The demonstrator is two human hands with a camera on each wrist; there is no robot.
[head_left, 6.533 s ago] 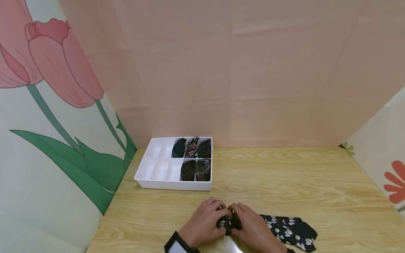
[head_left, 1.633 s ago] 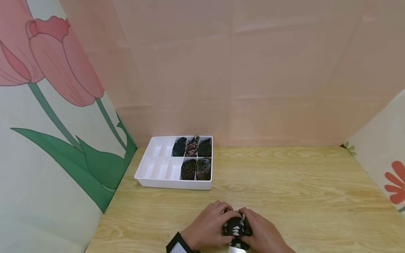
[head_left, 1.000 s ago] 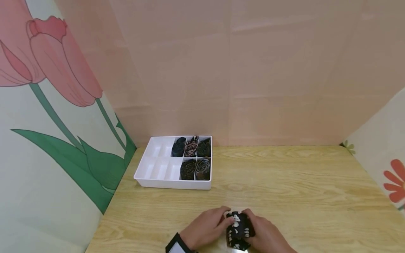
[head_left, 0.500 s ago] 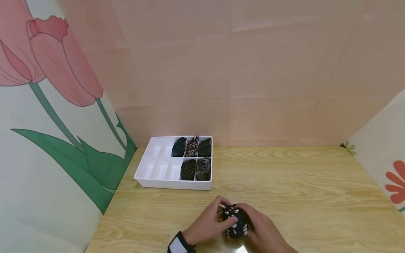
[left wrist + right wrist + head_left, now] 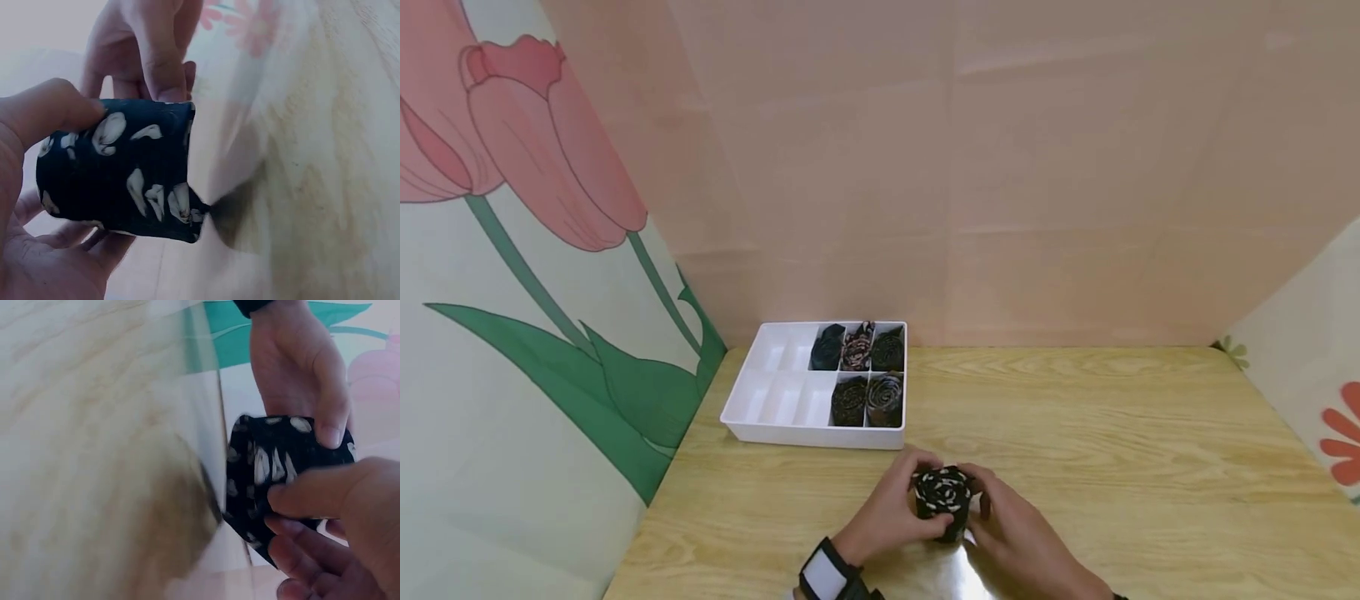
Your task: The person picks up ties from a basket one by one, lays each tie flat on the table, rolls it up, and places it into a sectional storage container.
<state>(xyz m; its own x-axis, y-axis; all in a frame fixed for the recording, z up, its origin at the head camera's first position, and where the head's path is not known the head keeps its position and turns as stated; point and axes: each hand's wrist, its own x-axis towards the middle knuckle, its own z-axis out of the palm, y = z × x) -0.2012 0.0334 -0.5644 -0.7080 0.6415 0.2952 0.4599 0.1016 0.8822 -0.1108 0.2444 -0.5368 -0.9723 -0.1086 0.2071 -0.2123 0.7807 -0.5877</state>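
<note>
A rolled-up necktie, black with a white flower print, is held upright near the front of the table, its spiral end facing up. My left hand grips it from the left, thumb on the near side and fingers round the far side. My right hand is at its right side. In the right wrist view the right thumb lies against the roll, with curled fingers close beneath. The left wrist view shows the roll between the left thumb and fingers, its pointed tip sticking out at one edge.
A white divided tray stands behind and left of the hands. Several rolled dark neckties fill its right-hand compartments. The wood-grain table meets a plain pinkish backdrop at the back and flower-printed panels at both sides.
Earlier, the necktie's flat tail lay to the right; now it is wholly rolled. Both hands have lifted the roll and turned its spiral end upward, moving it slightly left and away.
</note>
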